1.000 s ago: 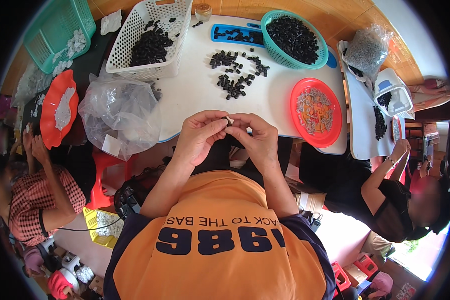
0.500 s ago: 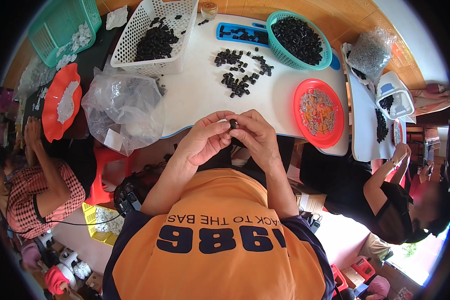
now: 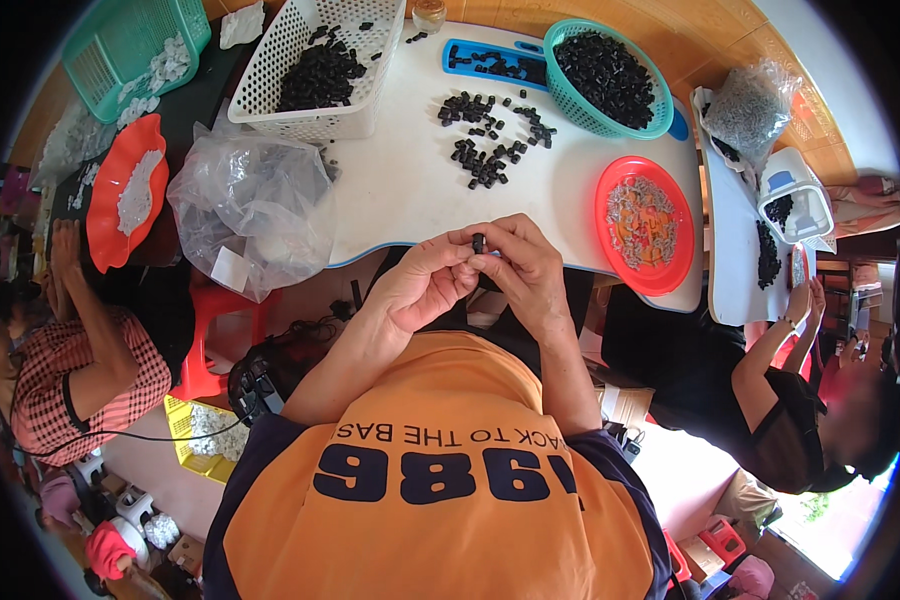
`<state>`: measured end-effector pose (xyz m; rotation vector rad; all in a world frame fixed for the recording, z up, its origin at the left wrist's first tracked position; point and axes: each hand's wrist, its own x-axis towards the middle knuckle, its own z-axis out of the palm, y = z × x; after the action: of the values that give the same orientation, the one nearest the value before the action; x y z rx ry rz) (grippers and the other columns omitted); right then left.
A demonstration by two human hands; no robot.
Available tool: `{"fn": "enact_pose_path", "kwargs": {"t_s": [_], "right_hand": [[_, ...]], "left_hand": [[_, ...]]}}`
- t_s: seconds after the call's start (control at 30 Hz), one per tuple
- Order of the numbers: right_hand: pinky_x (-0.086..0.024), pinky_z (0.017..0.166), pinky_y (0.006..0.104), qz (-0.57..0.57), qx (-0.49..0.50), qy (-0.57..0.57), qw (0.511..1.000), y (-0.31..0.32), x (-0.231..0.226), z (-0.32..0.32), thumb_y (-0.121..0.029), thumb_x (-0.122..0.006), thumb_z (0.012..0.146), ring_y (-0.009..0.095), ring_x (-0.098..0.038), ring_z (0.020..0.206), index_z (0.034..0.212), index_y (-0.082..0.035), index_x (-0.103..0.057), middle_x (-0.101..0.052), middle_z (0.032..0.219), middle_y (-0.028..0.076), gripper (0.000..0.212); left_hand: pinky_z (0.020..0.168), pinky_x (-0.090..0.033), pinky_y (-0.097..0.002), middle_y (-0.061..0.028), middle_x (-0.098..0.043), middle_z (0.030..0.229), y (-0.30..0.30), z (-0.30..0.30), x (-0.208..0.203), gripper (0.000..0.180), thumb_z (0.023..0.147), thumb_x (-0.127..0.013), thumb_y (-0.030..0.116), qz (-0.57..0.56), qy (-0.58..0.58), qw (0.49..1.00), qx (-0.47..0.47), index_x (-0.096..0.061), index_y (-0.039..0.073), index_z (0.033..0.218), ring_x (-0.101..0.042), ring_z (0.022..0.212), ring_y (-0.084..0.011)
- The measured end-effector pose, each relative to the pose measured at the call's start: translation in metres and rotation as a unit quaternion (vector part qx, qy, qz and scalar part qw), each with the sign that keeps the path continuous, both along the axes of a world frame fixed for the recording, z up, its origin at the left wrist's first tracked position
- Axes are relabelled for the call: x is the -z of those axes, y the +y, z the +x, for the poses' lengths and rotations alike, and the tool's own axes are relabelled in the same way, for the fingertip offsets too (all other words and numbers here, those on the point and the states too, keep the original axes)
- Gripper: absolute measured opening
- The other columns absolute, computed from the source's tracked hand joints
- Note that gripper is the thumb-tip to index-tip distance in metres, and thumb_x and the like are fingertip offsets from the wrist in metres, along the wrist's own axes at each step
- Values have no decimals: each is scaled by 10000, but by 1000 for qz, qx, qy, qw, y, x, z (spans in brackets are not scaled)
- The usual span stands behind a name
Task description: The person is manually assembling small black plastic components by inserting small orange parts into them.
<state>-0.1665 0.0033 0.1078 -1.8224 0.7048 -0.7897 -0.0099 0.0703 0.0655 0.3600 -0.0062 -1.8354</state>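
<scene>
Just off the table's near edge, my left hand and my right hand meet fingertip to fingertip. Between them they pinch one small black cylindrical part. Both hands are closed on it, thumbs and forefingers at its sides. Beyond them on the white table lies a loose pile of similar black parts. To the right stands a red plate holding many small grey metal-looking pieces. Finer details of the held part are too small to make out.
A white perforated basket, a blue tray and a green basket hold black parts. A clear plastic bag slumps over the left table edge. Co-workers sit at either side; one's arm shows left, another's right.
The view has shifted slightly, so the table things sit a little farther right. My hands still pinch the black part together, now turned a little between the fingertips.
</scene>
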Motion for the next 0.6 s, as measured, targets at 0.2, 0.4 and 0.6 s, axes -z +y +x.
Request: {"fn": "enact_pose_path", "kwargs": {"t_s": [0.2, 0.4, 0.6], "right_hand": [[-495, 702, 294, -62, -26, 17, 998, -3, 4, 0, -45, -702, 839, 182, -583, 803, 1103, -32, -672, -569, 919, 76, 267], [-494, 709, 308, -27, -28, 7, 999, -2, 9, 0, -53, -692, 852, 190, -584, 821, 1131, -39, -668, -567, 948, 78, 280], [-498, 717, 304, -46, -11, 6, 999, 2, 19, -2, -73, -683, 867, 193, -585, 816, 1156, -45, -659, -569, 952, 80, 292]], "left_hand": [[691, -541, -199, -41, -639, 919, 3, 1, 3, 240, 919, -625, 52, 5, -7, 1000, -4, -587, -43, 1136, -612, 773, -93], [665, -537, -195, -34, -643, 906, -1, 7, 4, 180, 932, -622, 69, 8, -63, 998, -4, -603, -21, 1086, -619, 766, -86], [653, -541, -200, -35, -647, 899, -2, -1, 6, 175, 940, -628, 84, 18, -113, 993, -9, -614, -8, 1087, -629, 760, -86]]}}
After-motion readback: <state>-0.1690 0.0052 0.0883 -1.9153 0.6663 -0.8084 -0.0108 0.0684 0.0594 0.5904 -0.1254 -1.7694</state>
